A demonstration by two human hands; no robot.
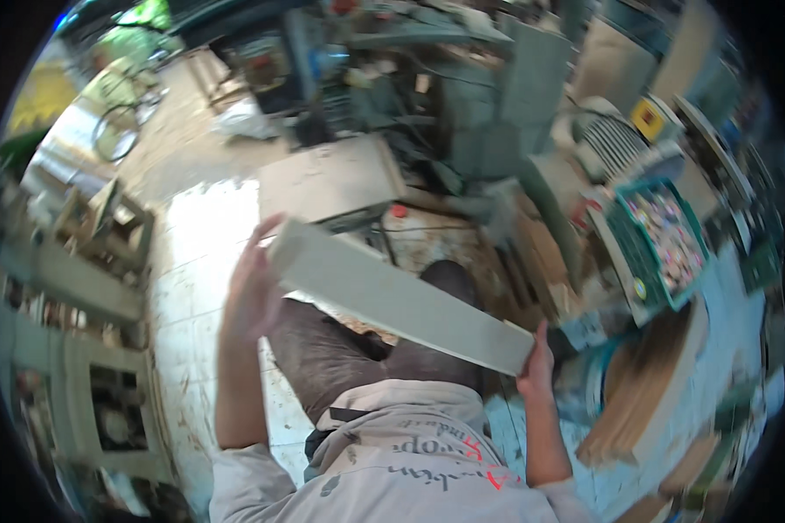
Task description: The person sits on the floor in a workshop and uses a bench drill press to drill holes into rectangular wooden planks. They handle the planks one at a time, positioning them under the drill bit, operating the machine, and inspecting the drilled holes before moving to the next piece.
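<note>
Between my two hands I hold a long, pale wooden board, tilted so that its left end is farther away and its right end nearer me. My left hand is closed round the far left end, its fingers partly behind the edge. At the near right end, my right hand grips the corner, with the thumb along the edge and the other fingers mostly hidden. Below the board are my legs in dark trousers, and the board covers part of them.
Ahead lies a flat pale panel on a low stand. To the right, a green crate is full of small colourful pieces, with a stack of brown boards nearer me. Wooden frames line the left, beside the tiled floor.
</note>
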